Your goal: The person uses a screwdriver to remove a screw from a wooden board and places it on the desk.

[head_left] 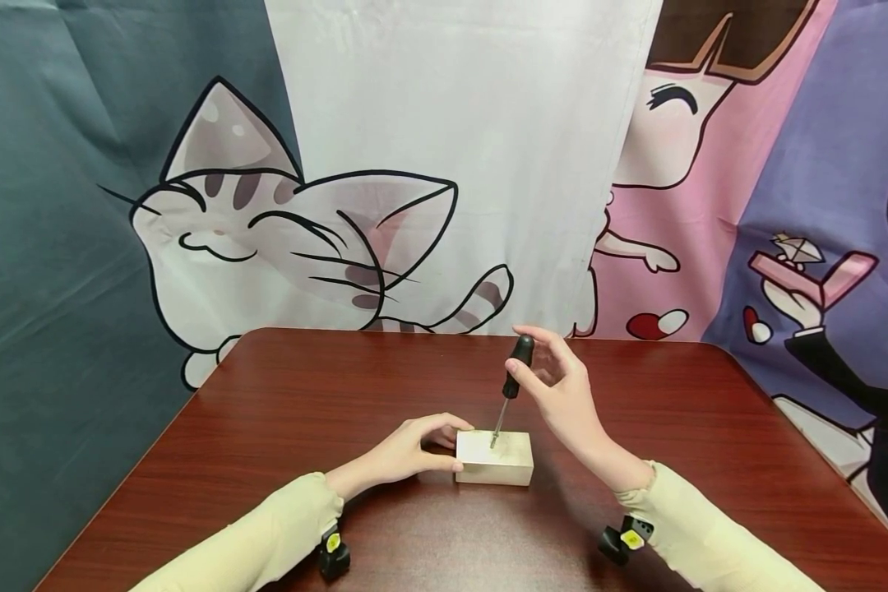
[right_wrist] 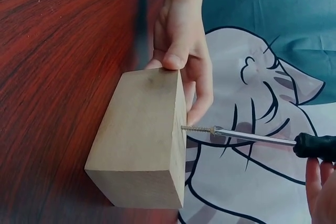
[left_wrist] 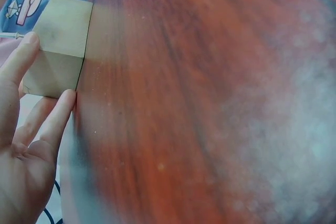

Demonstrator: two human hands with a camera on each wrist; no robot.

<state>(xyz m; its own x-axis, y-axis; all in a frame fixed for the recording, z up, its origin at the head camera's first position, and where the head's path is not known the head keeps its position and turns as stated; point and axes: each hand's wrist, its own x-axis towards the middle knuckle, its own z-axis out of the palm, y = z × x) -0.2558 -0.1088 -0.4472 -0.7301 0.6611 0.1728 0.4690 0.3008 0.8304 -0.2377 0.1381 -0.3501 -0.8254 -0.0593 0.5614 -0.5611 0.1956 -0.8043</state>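
A pale wooden block (head_left: pixel 494 474) rests on the table in front of me. My left hand (head_left: pixel 410 448) grips its left end, thumb at the near corner and fingers round the far side. Out of the block's top face stands a screw (right_wrist: pixel 198 129), its threads still showing in the right wrist view. A screwdriver (head_left: pixel 513 385) with a black handle and metal shaft leans slightly, its tip at the screw's head. My right hand (head_left: pixel 568 399) holds the handle between thumb and fingers, above and right of the block.
The reddish-brown wooden table (head_left: pixel 326 378) stretches out on all sides of the block. Behind its far edge hangs a cloth backdrop (head_left: pixel 459 99) printed with a cartoon cat and figures. Small black devices (head_left: pixel 333 555) are strapped at both wrists.
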